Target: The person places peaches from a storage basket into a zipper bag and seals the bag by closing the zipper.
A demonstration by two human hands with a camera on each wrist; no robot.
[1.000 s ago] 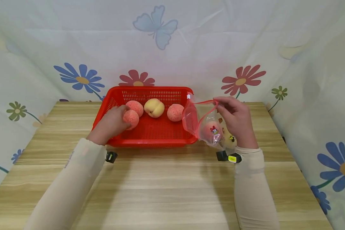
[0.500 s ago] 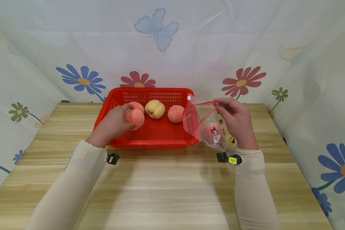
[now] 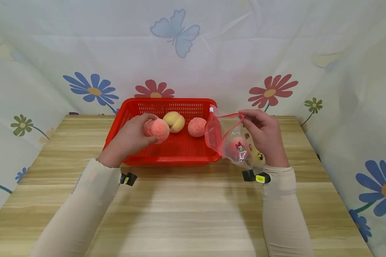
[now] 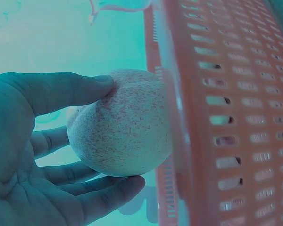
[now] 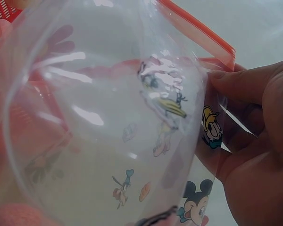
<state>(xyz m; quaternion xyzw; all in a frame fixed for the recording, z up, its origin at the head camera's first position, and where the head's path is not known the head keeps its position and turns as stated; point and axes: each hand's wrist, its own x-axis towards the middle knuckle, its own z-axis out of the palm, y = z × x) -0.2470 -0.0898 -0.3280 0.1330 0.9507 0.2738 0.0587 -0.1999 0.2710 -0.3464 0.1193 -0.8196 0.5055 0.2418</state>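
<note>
My left hand (image 3: 128, 137) grips a pink peach (image 3: 156, 129) and holds it lifted over the red basket (image 3: 132, 107); in the left wrist view thumb and fingers wrap the peach (image 4: 120, 136) beside the basket wall (image 4: 217, 117). My right hand (image 3: 265, 135) pinches the red zip rim of a clear cartoon-printed bag (image 3: 233, 141), mouth turned toward the basket, with a pink peach (image 3: 236, 147) inside. The right wrist view shows the bag (image 5: 108, 122) up close, held by my fingers (image 5: 254, 94).
A yellow peach (image 3: 174, 121) and another pink peach (image 3: 197, 127) lie in the basket. The basket stands at the back of a wooden table (image 3: 186, 214), against a flower-printed cloth backdrop (image 3: 180, 53) that also closes both sides.
My left hand has lifted the pink peach off the basket floor and carried it to the right, toward the bag. The right hand and bag have stayed still.
</note>
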